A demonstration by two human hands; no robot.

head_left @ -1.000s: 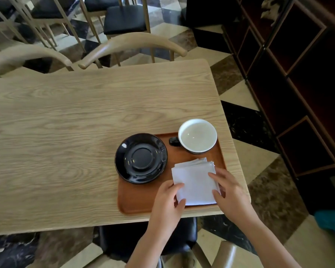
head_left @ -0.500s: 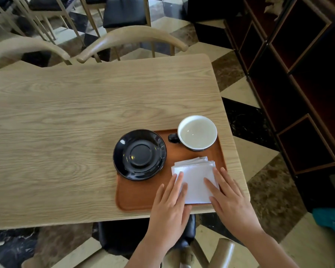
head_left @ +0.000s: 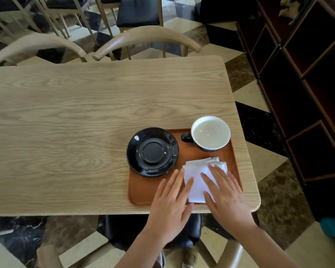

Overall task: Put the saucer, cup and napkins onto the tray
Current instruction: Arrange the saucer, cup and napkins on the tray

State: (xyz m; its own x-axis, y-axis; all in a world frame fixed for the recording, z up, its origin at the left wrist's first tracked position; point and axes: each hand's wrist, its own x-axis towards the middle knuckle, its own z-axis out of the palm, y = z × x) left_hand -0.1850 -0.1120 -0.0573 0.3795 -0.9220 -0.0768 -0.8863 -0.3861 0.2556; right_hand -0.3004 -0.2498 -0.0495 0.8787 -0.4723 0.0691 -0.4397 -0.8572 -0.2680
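A brown wooden tray [head_left: 143,190] lies at the near right corner of the table. On its left part rests a black saucer [head_left: 152,151], overhanging the tray's left rim. A black cup with a white inside [head_left: 210,134] stands at the tray's far right, handle pointing left. White folded napkins [head_left: 198,172] lie in the tray's near right part. My left hand [head_left: 171,206] lies flat with fingers spread at the napkins' left edge. My right hand [head_left: 225,196] rests flat on their right side. Neither hand grips anything.
The light wooden table [head_left: 75,122] stretches left and away from the tray. Two wooden chair backs [head_left: 145,38] stand at the far edge. A dark shelf unit [head_left: 307,84] rises on the right. A dark chair seat [head_left: 128,229] sits below the near table edge.
Both hands went from holding the napkin stack's near edges to lying flat with fingers spread on it. The saucer, cup and tray stayed put.
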